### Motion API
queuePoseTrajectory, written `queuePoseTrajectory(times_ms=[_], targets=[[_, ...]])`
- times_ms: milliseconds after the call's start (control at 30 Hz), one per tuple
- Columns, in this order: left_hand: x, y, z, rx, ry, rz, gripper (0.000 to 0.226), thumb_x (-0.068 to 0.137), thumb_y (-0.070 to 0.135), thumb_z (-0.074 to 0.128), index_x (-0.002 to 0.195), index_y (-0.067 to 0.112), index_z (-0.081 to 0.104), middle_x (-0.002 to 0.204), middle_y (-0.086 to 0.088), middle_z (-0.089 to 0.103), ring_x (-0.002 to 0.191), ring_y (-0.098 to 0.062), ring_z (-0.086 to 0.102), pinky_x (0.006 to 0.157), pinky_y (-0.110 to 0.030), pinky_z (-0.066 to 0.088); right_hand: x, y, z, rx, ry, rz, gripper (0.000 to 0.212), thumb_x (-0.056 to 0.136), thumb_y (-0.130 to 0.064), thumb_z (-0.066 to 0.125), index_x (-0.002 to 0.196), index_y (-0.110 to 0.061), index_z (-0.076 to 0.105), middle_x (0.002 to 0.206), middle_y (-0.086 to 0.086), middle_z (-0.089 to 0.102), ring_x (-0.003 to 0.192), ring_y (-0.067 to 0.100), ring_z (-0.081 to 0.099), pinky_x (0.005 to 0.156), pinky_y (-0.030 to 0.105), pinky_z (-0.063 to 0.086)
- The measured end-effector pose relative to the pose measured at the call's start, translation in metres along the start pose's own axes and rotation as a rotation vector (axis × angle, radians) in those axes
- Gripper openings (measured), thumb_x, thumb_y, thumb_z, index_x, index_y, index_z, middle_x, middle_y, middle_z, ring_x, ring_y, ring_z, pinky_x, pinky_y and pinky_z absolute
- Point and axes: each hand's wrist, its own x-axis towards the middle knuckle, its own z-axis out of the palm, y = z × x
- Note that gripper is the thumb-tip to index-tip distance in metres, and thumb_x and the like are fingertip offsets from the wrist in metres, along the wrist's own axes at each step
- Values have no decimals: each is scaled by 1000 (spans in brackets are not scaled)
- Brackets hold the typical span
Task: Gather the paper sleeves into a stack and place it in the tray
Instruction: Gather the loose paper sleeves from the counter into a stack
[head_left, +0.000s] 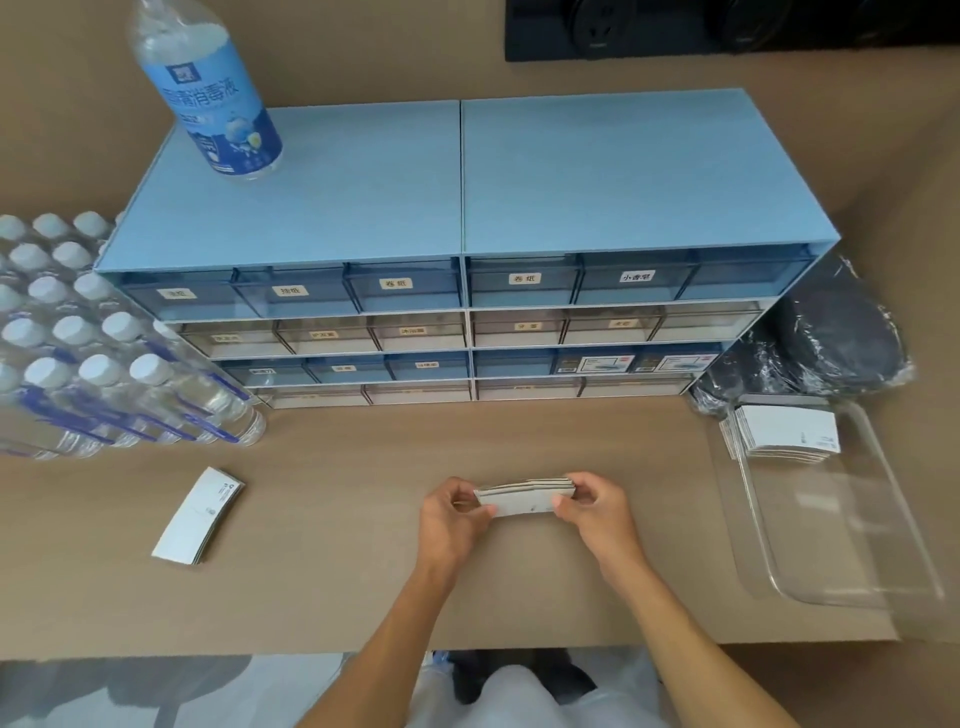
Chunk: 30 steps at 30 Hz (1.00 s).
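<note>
A small stack of white paper sleeves (524, 497) stands on edge at the middle of the table, held between both hands. My left hand (453, 514) grips its left end and my right hand (592, 506) grips its right end. A second bunch of paper sleeves (198, 517) lies flat on the table at the left, apart from both hands. A clear plastic tray (841, 582) sits at the right edge of the table, and a stack of sleeves (787, 432) lies in its far end.
A blue drawer cabinet (467, 249) stands across the back of the table with a disinfectant bottle (208, 88) on top. A pack of water bottles (88, 338) fills the left side. Dark plastic-wrapped items (831, 332) lie behind the tray.
</note>
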Motion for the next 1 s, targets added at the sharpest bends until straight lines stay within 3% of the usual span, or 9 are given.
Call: queuePoseTrajectory(times_ms=[67, 300, 400, 467, 667, 867, 1000], targets=[[-4, -7, -1, -20, 11, -11, 26, 74, -5, 79, 71, 13, 60, 61, 5, 62, 56, -7, 55, 55, -18, 47, -4, 7, 0, 53, -19, 9, 26, 82, 6, 70, 107, 1, 69, 97, 17, 73, 82, 22, 65, 84, 35, 52], [-16, -15, -2, -165, -2, -15, 13, 78, 14, 83, 86, 19, 73, 69, 15, 75, 64, 3, 68, 58, -11, 51, -7, 15, 5, 264, 26, 95, 20, 96, -23, 61, 96, -4, 68, 82, 16, 69, 72, 23, 69, 79, 32, 58], [-23, -15, -2, -251, -82, 22, 17, 88, 26, 74, 100, 15, 79, 95, -1, 80, 82, -12, 73, 71, -24, 56, -5, 19, 6, 286, 58, 123, 20, 96, -23, 60, 91, -6, 68, 76, 17, 69, 72, 25, 68, 78, 33, 59], [-24, -17, 0, -277, -99, 46, 21, 94, 27, 67, 103, 12, 79, 98, -4, 78, 83, -13, 68, 77, -29, 56, -6, 23, 5, 278, 59, 137, 20, 96, -21, 60, 90, -4, 69, 73, 16, 69, 72, 24, 68, 78, 32, 59], [-25, -29, 7, -266, -73, 94, 24, 98, 29, 60, 98, 16, 80, 82, 0, 64, 78, -11, 54, 76, -28, 47, -10, 27, 4, 281, 63, 139, 16, 94, -22, 63, 83, -16, 72, 72, 11, 73, 73, 20, 70, 79, 30, 58], [-23, -27, 13, -289, 3, 34, 27, 95, 35, 61, 75, 17, 69, 76, -2, 58, 77, -15, 51, 76, -27, 43, -8, 31, 5, 287, 88, 150, 14, 93, -23, 65, 84, -18, 73, 66, 4, 75, 70, 18, 72, 82, 35, 58], [-22, -24, 26, -262, 108, 5, 40, 98, 36, 58, 69, 14, 75, 73, -6, 71, 71, -11, 63, 73, -20, 52, -9, 36, 10, 272, 134, 132, 22, 92, -31, 65, 83, -14, 75, 69, 3, 76, 73, 18, 74, 80, 33, 58]])
